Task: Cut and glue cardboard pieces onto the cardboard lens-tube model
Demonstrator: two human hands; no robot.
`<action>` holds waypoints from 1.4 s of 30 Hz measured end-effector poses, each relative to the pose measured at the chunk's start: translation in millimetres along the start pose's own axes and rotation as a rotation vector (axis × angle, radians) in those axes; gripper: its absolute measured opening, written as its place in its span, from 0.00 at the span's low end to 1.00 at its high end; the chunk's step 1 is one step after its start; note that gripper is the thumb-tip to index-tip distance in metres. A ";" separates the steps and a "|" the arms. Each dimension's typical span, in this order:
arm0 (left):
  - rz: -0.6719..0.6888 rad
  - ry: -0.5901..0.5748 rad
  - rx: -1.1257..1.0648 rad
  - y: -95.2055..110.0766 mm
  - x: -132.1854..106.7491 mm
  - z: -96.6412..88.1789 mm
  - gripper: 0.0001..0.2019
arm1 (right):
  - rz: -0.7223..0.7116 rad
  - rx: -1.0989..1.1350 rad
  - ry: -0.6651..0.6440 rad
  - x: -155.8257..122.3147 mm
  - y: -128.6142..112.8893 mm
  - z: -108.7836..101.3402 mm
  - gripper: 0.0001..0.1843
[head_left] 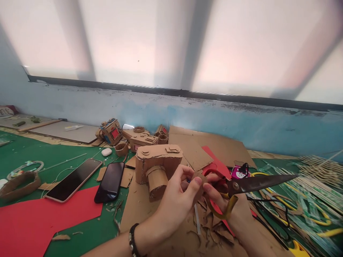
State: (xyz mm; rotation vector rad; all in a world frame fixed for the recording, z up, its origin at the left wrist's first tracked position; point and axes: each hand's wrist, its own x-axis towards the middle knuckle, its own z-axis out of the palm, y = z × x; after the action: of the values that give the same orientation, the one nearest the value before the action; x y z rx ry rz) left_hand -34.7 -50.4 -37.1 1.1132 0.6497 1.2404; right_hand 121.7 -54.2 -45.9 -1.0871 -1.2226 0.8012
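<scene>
My left hand [177, 200] pinches a small piece of brown cardboard [199, 182] between thumb and fingers. My right hand [230, 210] grips large scissors [249, 185] with red and yellow handles; their dark blades are closed and point right. The two hands meet just in front of a cardboard camera model [157, 166] with a round lens tube. Cardboard scraps [211, 232] lie under the hands. A dark bead bracelet is on my left wrist.
Two phones [73, 180] [110, 182] lie face up on the green mat, beside red paper [40, 214]. More cardboard models [112, 131] and flat cardboard sheets [211, 146] stand near the blue wall. A cardboard ring [18, 184] is at left, yellow cables and stick bundles [316, 178] at right.
</scene>
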 end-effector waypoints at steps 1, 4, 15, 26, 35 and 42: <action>-0.012 -0.011 0.009 0.2 0.4 0.0 0.28 | -0.010 0.017 -0.025 -1.4 -2.4 2.5 0.29; -0.043 -0.023 0.012 1.5 -0.1 0.9 0.27 | -0.004 0.029 -0.072 -4.8 -10.4 7.0 0.28; -0.096 -0.016 -0.002 0.4 -4.2 6.6 0.28 | -0.049 -0.067 -0.063 -5.9 -2.2 4.7 0.25; -0.354 -0.245 -0.166 15.3 2.0 -5.4 0.32 | 0.130 0.157 -0.041 -19.2 -17.2 13.6 0.24; -0.397 -0.382 -0.441 17.5 -4.0 -1.3 0.30 | 0.279 0.389 -0.085 -29.6 -13.4 11.9 0.28; -0.456 -0.478 -0.547 24.7 -8.1 -4.4 0.28 | -0.311 0.407 -0.174 -3.0 -32.1 7.7 0.22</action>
State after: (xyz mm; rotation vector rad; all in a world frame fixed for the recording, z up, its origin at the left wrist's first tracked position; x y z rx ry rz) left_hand -50.6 -58.1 -17.5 0.7035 0.1591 0.6575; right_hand 111.3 -65.4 -16.5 -0.4909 -1.2645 0.8665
